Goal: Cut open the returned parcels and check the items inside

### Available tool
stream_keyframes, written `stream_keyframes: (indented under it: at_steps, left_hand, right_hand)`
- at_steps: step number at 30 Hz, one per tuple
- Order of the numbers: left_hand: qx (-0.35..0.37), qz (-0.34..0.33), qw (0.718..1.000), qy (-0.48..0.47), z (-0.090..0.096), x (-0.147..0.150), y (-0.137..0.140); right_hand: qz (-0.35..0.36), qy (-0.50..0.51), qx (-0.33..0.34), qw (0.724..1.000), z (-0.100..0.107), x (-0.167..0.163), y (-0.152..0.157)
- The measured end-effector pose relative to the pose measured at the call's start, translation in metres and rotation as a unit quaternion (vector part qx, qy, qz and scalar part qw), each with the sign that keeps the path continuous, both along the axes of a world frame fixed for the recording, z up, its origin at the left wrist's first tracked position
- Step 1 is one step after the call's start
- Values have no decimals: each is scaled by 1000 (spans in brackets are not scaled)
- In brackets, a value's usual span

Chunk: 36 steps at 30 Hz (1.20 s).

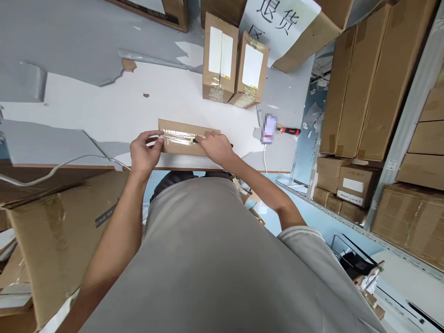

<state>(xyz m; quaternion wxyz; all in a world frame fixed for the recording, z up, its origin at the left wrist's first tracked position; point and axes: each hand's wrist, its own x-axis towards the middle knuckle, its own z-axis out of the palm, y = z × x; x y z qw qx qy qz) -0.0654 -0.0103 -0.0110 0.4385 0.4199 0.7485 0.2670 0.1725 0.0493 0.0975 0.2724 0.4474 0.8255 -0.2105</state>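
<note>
A narrow cardboard box [187, 149] with shiny clear tape along its top lies on the white tabletop in front of me. My left hand [146, 150] grips the box's left end, thumb and fingers at the edge of the tape. Over the right part of the box, my right hand [217, 145] is closed around what looks like a utility knife [193, 140]. Its yellow-and-black front end points left along the tape, and a dark end shows behind the hand. The blade cannot be made out.
Two labelled cartons [220, 55] stand at the back of the table [104, 106], beside a paper sign [277, 23]. To the right lie a blurred phone [269, 128] on a white cable and a red-and-black handled tool [290, 131]. Shelves with boxes [360, 83] rise at right; a large carton [69, 231] stands at left.
</note>
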Motion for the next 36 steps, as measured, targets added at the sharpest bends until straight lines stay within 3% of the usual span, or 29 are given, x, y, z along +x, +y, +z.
stream_keyframes:
  at_steps: [10,17,21,25,30,36]
  left_hand:
    - [0,19,1000,-7,-5,0,1]
    - [4,26,1000,-6,-3,1,2]
    - [1,29,1000,-12,-5,6,3]
    - [20,24,1000,-6,-8,8,0]
    - [45,32,998,7,-14,-2,-1]
    - [59,-6,998,-19,-19,4,2]
  right_hand:
    - [4,36,10,999,-5,6,1]
    - [-33,0,29,999,0,3,-10]
    - [-80,-50,10,996,11,31,-17]
    - [-62,-39,-15,997,17,70,-24]
    - [-109,11,-20,994,5,95,-40]
    - [-145,-55,21,988,-18,88,-58]
